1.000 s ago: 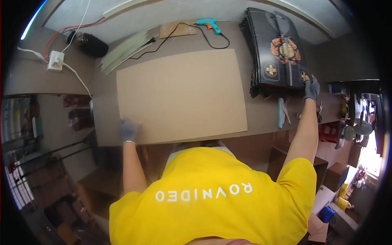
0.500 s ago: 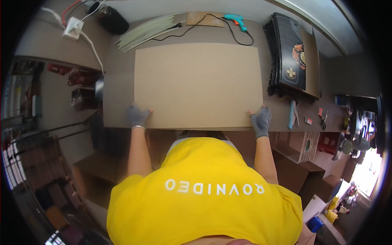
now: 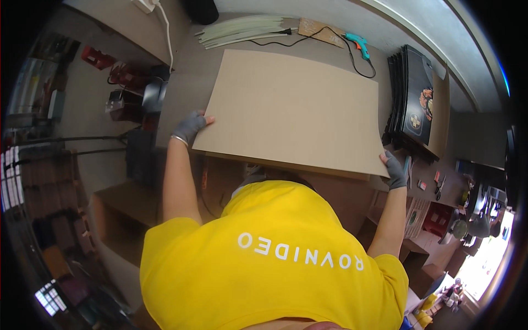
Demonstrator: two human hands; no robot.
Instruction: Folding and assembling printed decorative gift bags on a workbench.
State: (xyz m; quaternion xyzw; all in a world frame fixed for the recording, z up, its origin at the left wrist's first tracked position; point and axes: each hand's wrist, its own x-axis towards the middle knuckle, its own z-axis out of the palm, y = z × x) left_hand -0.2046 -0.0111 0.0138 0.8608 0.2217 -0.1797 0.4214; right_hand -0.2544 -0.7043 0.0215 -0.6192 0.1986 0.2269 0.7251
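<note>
A large plain brown cardboard sheet (image 3: 297, 110) lies across the worktable in front of me, its near edge jutting past the table's front. Gripping its near left corner is my left hand (image 3: 191, 125), in a grey fingerless glove, thumb on top and fingers at the side. My right hand (image 3: 395, 169), gloved the same way, holds the near right corner, with its other fingers partly hidden by the board. The sheet is slightly bowed and turned, its right side nearer to me. Another strip of cardboard edge (image 3: 330, 171) shows just beneath the near side.
Behind the sheet lie pale glue sticks (image 3: 242, 30), a small cardboard piece (image 3: 322, 33) and a teal glue gun (image 3: 358, 45) with a black cord. To the right stands a stack of black printed cardboard (image 3: 421, 104). Scissors (image 3: 440, 187) lie nearer. An open carton (image 3: 126, 220) sits low left.
The sheet has turned clockwise, its right side coming toward me, and its near edge has lifted. Both hands keep hold of its corners. The whole view has also tilted.
</note>
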